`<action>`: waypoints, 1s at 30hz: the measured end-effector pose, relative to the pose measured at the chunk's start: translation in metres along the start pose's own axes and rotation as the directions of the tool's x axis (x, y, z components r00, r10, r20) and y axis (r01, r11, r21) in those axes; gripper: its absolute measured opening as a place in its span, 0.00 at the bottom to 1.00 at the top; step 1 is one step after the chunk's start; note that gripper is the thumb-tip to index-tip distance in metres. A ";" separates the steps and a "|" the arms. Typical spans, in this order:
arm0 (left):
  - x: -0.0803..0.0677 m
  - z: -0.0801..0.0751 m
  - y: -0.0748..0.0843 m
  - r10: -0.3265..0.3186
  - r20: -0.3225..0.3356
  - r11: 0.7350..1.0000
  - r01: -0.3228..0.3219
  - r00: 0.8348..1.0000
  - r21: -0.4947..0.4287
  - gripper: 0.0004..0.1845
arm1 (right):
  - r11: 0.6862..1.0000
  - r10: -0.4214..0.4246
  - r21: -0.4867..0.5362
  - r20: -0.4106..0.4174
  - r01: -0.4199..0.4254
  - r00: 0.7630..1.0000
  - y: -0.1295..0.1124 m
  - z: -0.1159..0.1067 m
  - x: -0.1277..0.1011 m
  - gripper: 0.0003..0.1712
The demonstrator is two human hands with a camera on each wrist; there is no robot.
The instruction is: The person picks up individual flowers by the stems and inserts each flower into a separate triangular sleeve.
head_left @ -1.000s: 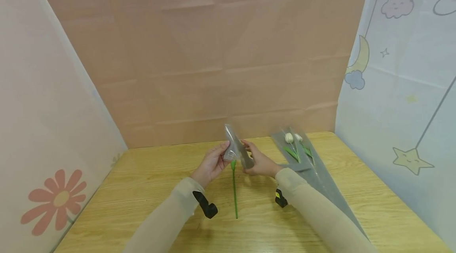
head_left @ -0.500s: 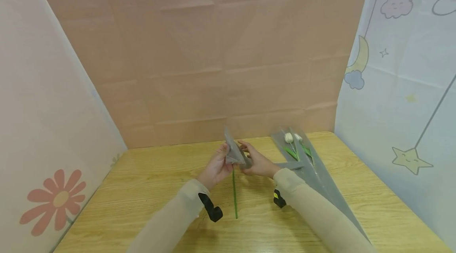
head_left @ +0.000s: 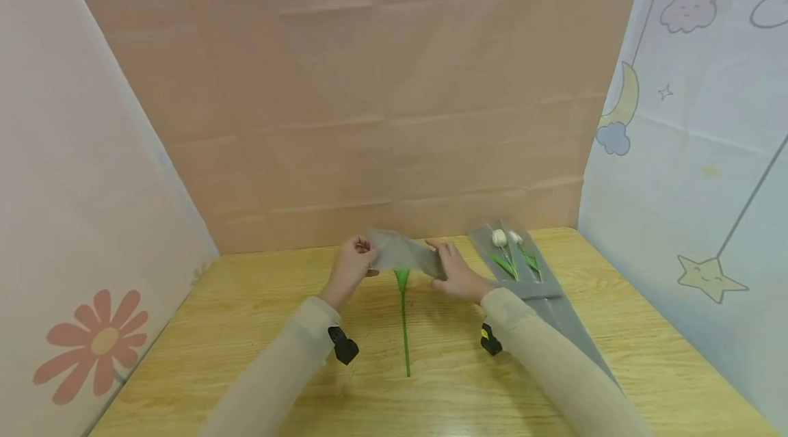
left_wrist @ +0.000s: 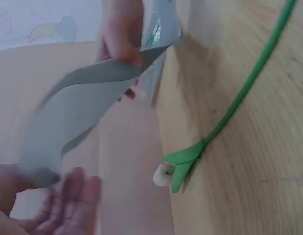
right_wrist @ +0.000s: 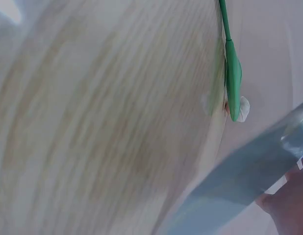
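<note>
Grey film, a cone-shaped flower sleeve [head_left: 403, 257], is stretched sideways between both hands above the far middle of the wooden table [head_left: 246, 327]. The left hand [head_left: 352, 266] pinches the sleeve's left end, thumb and fingers curled onto the film; in the left wrist view its fingers [left_wrist: 75, 198] show below the grey strip [left_wrist: 83, 98], though blur hides the exact hold. The right hand [head_left: 454, 271] holds the sleeve's right end, its fingers lying along the film and its thumb underneath, out of sight; how tightly they close cannot be told. Below the sleeve a white artificial tulip [head_left: 403, 314] lies on the table, its green stem running toward the near edge and its leaves and small white bud [left_wrist: 162, 175] pointing to the far edge; the head view shows the bud covered by the film. The right wrist view shows the same bud [right_wrist: 242, 108] just beyond the sleeve's edge [right_wrist: 239, 176]. Near the far right corner, a stack of grey sleeves [head_left: 542, 290] carries two more white tulips [head_left: 501, 240], just beside the right hand but apart from it
</note>
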State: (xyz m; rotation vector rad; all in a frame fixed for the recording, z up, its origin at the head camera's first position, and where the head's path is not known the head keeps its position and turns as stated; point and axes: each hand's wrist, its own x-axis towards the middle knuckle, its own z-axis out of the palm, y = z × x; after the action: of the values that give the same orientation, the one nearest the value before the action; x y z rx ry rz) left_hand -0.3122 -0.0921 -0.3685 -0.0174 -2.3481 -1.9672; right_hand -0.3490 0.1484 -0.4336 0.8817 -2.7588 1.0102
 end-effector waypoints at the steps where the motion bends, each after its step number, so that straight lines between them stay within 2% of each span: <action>1: 0.001 -0.003 0.002 -0.039 0.028 0.999 0.039 0.999 0.000 0.10 | 1.000 -0.004 -0.030 0.000 0.004 1.000 -0.001 -0.001 0.000 0.51; 3: 0.001 -0.006 0.006 -0.134 0.098 0.990 0.138 0.986 -0.028 0.16 | 0.995 -0.027 -0.096 0.001 0.027 1.000 -0.002 -0.002 0.001 0.51; 5: 0.002 -0.007 0.008 -0.222 0.164 0.970 0.234 0.961 -0.060 0.23 | 0.983 -0.054 -0.177 0.008 0.054 0.999 -0.004 -0.002 0.002 0.52; 7: 0.003 -0.007 0.007 -0.270 0.200 0.956 0.287 0.942 -0.061 0.25 | 0.967 -0.081 -0.241 0.015 0.082 0.997 -0.005 -0.001 0.003 0.53; 8: 0.003 -0.007 0.007 -0.278 0.199 0.955 0.292 0.940 -0.046 0.26 | 0.959 -0.087 -0.267 0.023 0.090 0.996 -0.006 0.000 0.003 0.53; 11: 0.004 -0.006 0.002 -0.233 0.175 0.972 0.228 0.956 0.052 0.22 | 0.949 -0.096 -0.298 0.038 0.103 0.995 -0.009 0.002 0.002 0.55; 14: 0.005 -0.006 -0.001 -0.151 0.163 0.976 0.121 0.975 0.180 0.19 | 0.948 -0.095 -0.301 0.044 0.104 0.994 -0.010 0.002 0.002 0.56; 17: 0.005 -0.005 -0.003 -0.092 0.162 0.963 0.046 0.983 0.267 0.20 | 0.944 -0.101 -0.311 0.032 0.106 0.994 -0.009 0.003 0.002 0.58; 19: 0.005 -0.004 -0.005 -0.058 0.153 0.943 0.004 0.986 0.332 0.23 | 0.943 -0.106 -0.313 0.024 0.108 0.994 -0.009 0.003 0.002 0.61; 22: 0.004 -0.004 -0.006 -0.018 0.147 0.918 -0.042 0.989 0.395 0.30 | 0.947 -0.110 -0.301 0.019 0.110 0.994 -0.010 0.003 0.002 0.65; 23: 0.003 -0.005 -0.007 -0.011 0.150 0.909 -0.053 0.989 0.413 0.31 | 0.948 -0.111 -0.298 0.020 0.112 0.994 -0.011 0.002 0.002 0.66; 26: 0.002 -0.004 -0.008 -0.035 0.161 0.911 -0.035 0.986 0.411 0.37 | 0.948 -0.117 -0.295 0.032 0.121 0.993 -0.012 0.001 0.002 0.70; 30: 0.003 -0.003 -0.006 -0.107 0.168 0.932 0.040 0.980 0.360 0.39 | 0.948 -0.117 -0.294 0.036 0.123 0.992 -0.013 0.000 0.001 0.73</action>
State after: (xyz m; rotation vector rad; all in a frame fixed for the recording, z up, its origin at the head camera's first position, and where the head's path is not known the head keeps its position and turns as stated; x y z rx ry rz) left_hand -0.3154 -0.0962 -0.3736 -0.0946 -2.8313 -1.5993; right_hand -0.3426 0.1395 -0.4259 0.9970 -2.7301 0.5513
